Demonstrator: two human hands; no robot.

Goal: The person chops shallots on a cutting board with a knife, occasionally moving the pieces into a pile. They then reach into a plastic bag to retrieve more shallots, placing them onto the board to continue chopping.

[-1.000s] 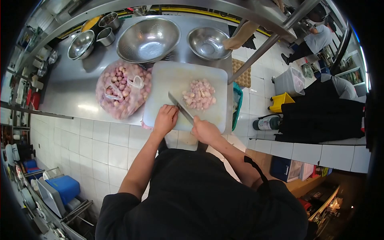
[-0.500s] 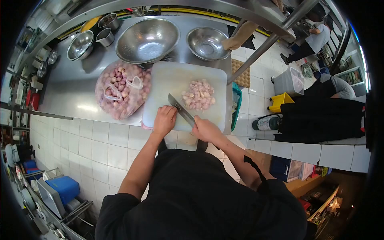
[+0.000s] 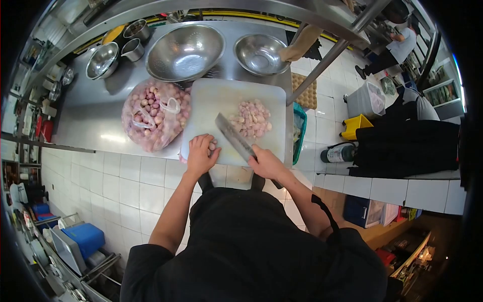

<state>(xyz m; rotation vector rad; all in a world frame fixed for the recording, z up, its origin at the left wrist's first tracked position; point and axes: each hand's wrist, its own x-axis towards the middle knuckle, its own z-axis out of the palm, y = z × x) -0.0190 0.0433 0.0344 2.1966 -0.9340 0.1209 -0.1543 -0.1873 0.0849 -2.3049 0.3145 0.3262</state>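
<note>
My right hand (image 3: 266,164) grips the handle of a cleaver (image 3: 232,136), whose blade lies tilted over the near part of a white cutting board (image 3: 226,98). My left hand (image 3: 200,153) rests at the board's near left edge, fingers curled over a small shallot (image 3: 212,146). A pile of peeled shallots (image 3: 250,119) lies on the board's right side, just past the blade. A clear plastic bag of unpeeled shallots (image 3: 153,115) sits left of the board.
A large steel colander (image 3: 185,52) and a steel bowl (image 3: 260,53) stand behind the board. Smaller bowls and a pot (image 3: 103,59) are at the back left. A teal bin (image 3: 299,131) hangs off the counter's right end. People work at the far right.
The cleaver has lifted and turned so its flat side shows. My left hand has drawn back toward the board's near left edge with the shallot.
</note>
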